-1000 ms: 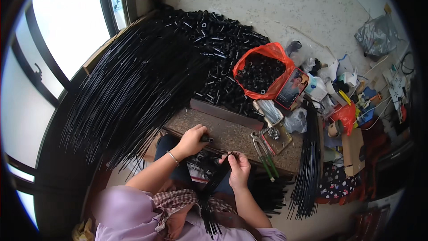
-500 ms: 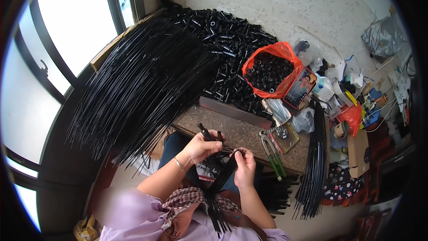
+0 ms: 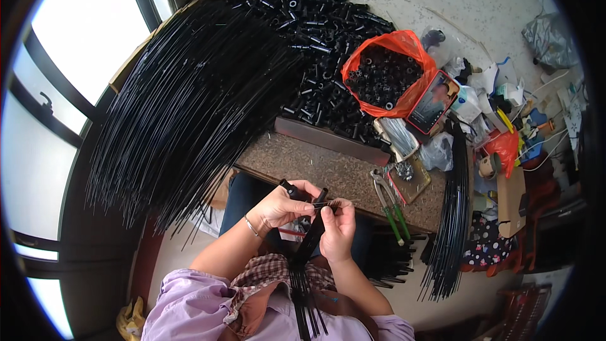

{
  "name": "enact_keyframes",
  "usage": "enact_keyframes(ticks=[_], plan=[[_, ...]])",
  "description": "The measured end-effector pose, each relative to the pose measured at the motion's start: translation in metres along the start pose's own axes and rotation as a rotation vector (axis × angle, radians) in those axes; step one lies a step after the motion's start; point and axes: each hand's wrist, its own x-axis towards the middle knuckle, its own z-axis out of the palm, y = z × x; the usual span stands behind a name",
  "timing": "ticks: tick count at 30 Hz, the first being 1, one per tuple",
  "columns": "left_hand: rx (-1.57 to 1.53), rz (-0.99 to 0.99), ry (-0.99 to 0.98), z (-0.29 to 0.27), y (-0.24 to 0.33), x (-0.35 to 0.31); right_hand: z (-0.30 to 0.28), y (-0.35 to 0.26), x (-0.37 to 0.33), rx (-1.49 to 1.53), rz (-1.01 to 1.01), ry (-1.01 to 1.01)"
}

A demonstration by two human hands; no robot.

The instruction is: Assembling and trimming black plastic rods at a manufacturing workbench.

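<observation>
My left hand [image 3: 284, 207] is closed around a black tubular fitting [image 3: 288, 186]. A second black tube end [image 3: 324, 194] stands up between my two hands. My right hand [image 3: 338, 230] pinches the upper ends of a bundle of thin black rods [image 3: 302, 284], which look like umbrella ribs. The bundle slants down between my forearms and fans out over my lap. Thin strands run between the fingertips of both hands; their exact ends are too small to tell.
Long black rods [image 3: 189, 101] heap at the left, black tubular parts [image 3: 315, 44] behind a dark bar [image 3: 328, 141]. On the speckled table [image 3: 278, 158] are an orange-red bag [image 3: 423, 57], a phone [image 3: 432, 102] and green-handled pliers [image 3: 396, 218]. More rods [image 3: 447, 233] hang at right.
My hands have come closer together, with the right moving toward the left. The rod bundle hangs more upright. The whole view has shifted slightly, so the table things appear higher.
</observation>
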Motion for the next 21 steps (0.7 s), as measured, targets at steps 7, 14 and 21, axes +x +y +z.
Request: enact_keyframes(ticks=[7,14,21], plan=[[-0.077,-0.031,0.068,-0.005,0.002,0.003,-0.006,0.008,0.006,0.003,-0.020,0.019],[-0.054,0.003,-0.014,-0.004,0.005,0.002,0.001,0.005,0.008,0.025,-0.005,0.010],[-0.067,-0.015,0.076,-0.006,0.005,0.002,-0.003,0.009,0.006,0.053,0.028,-0.028]])
